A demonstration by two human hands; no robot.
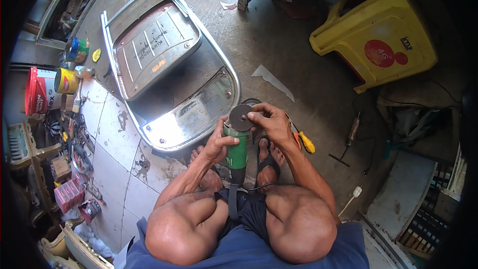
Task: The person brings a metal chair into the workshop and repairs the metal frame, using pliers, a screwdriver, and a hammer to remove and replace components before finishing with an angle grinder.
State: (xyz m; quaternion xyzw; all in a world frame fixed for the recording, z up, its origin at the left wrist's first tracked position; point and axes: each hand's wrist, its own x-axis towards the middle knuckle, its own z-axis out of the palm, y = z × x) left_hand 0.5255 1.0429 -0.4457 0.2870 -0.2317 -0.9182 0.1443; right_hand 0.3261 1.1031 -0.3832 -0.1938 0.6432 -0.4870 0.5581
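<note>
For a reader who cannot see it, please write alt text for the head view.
A seated person's left hand grips a green angle grinder while the right hand touches its grey disc. A folded metal chair lies ahead on the concrete floor, a yellow plastic stool farther right.

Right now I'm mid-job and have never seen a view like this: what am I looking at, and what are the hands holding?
This is one wide, curved picture from a camera on a person's head, looking down at their knees and bare hands. The left hand holds a green angle grinder by its body in a closed grip; the right hand pinches its grey disc. On the concrete floor lie a folded metal chair, a yellow plastic stool, a yellow-handled screwdriver and paint cans.
</note>
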